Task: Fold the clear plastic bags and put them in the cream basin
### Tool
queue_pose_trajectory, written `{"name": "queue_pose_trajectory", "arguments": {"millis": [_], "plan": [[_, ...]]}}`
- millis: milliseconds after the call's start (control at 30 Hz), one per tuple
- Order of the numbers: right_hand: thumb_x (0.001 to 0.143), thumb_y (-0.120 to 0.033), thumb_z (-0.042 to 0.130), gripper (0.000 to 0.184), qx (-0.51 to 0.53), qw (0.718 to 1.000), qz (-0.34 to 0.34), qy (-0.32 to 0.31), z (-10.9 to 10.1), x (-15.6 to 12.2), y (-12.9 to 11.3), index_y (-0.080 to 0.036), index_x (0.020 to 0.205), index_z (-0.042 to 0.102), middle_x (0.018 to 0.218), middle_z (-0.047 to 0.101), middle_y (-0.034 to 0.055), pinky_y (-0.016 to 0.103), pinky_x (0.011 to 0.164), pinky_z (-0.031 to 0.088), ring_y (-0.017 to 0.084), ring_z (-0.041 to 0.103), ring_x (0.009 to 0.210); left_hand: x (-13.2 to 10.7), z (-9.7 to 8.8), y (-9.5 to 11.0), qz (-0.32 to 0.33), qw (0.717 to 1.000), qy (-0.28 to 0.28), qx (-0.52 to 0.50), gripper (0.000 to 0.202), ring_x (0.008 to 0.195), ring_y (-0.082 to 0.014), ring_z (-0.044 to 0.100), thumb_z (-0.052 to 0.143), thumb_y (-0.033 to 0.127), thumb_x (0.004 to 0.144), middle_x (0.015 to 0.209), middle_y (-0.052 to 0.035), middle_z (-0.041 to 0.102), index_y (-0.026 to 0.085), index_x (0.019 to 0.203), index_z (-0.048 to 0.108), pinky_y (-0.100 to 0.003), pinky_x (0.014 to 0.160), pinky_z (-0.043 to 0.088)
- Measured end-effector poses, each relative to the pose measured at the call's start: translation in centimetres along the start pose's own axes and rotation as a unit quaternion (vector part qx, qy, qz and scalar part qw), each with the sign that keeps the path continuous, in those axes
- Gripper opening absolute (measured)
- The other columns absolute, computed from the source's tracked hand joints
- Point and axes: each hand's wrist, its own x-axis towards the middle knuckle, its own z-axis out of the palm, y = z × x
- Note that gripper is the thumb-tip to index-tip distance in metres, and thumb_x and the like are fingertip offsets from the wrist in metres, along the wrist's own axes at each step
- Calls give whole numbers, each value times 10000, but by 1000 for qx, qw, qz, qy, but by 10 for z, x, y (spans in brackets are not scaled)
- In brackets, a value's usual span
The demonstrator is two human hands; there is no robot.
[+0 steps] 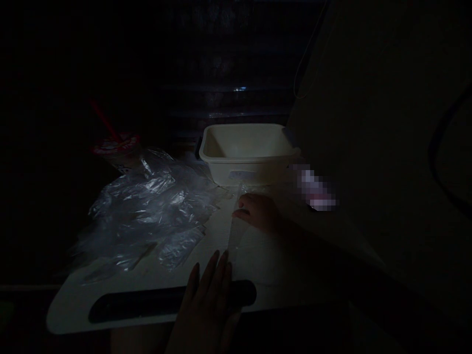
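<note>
Lighting very dim. Clear film (235, 241) lies on the white desk (265, 275), running from near the front of the tub (239, 172) down to the left hand. Left hand (211, 290): open, fingers extended over the dark slot (147, 304), fingertips at the film's lower end. Right hand (258, 211): fingers curled, at the film's upper part; thumb and forefinger appear slightly apart, so cannot tell whether it grips.

Labels: pale label (243, 175) on the tub's front, with a faint mark, unreadable. Cup (123, 156) at far left has a red-and-white patterned lid and dark marks on its side, too dim to read; a red straw (106, 122) stands in it, tilted. Crumpled plastic pile (155, 201) covers the desk's left part. Pixelated object (316, 191) right of the tub; any print hidden.
</note>
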Motion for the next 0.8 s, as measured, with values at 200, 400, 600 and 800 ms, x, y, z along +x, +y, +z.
{"name": "queue_pose_trajectory", "arguments": {"millis": [200,400,600,800], "plan": [[790,-250,394,144,38,998,33,25,-7,1,5,-178,765,517,736,570,3,198,562,309,103,505,663,18,-14,-12,-13,999,-27,-20,509,1205,-222,162,284,241,796,1330,-91,189,107,1272,168,-442,938,201],[740,-462,433,297,8,1000,-5,10,-1,-1,1,-174,742,506,704,558,8,215,523,289,108,497,617,56,-15,-24,22,998,-57,-13,486,1214,-228,115,262,284,826,1332,-97,171,119,1272,162,-489,935,155],[715,-533,417,375,-42,999,-13,0,1,-2,-2,-169,736,506,730,570,25,237,521,283,136,516,656,50,-13,-23,80,989,-108,-58,536,1218,-225,78,222,396,831,1328,-119,159,106,1273,136,-501,941,114],[722,-533,404,375,-31,999,-13,-3,2,-2,-1,-172,730,504,736,574,24,237,535,291,136,517,655,48,-20,-32,87,986,-117,-79,482,1219,-216,76,246,363,832,1338,-93,135,174,1269,171,-489,941,134]]}}
